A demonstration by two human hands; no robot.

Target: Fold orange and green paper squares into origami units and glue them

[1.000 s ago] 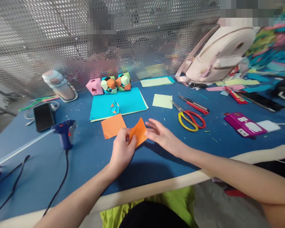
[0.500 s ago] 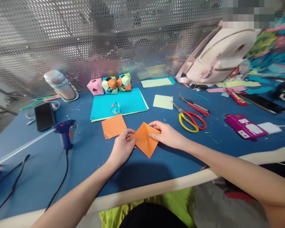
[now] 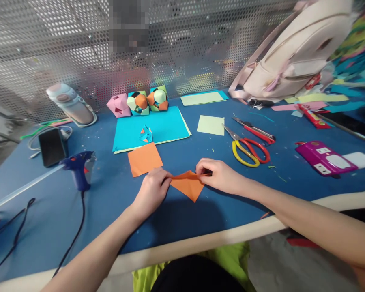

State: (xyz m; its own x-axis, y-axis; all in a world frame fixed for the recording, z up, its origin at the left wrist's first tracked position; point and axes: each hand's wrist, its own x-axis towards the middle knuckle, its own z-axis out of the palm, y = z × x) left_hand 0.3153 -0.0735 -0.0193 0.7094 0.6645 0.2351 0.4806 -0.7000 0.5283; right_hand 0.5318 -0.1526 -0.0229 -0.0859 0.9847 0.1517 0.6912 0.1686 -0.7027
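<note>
1. Head view: a folded orange sheet (image 3: 188, 188) spans the gap between the two hands, over the worktop (image 3: 109, 215) and toward its front edge; whether its underside touches the surface I cannot tell
2. Its long axis runs sideways, left hand to right hand, almost level
3. One corner points back toward the person, veering slightly right, and a small peak shows on the far side
4. It is plain orange, roughly triangular in what shows, with a darker creased band along the far edge; the side corners are covered by fingers
5. Left hand (image 3: 153, 188): grasping the sheet's left end, pinched between thumb and fingers
6. Right hand (image 3: 219, 176): gripping the right end, fingers curled in
7. Just beyond the left hand, a flat orange square (image 3: 145, 158) lies on the worktop, with blue paper (image 3: 168, 125) farther back
8. Scissors (image 3: 246, 154) with one yellow and one red handle lie beyond the right hand, blades pointing away and leftward
</note>
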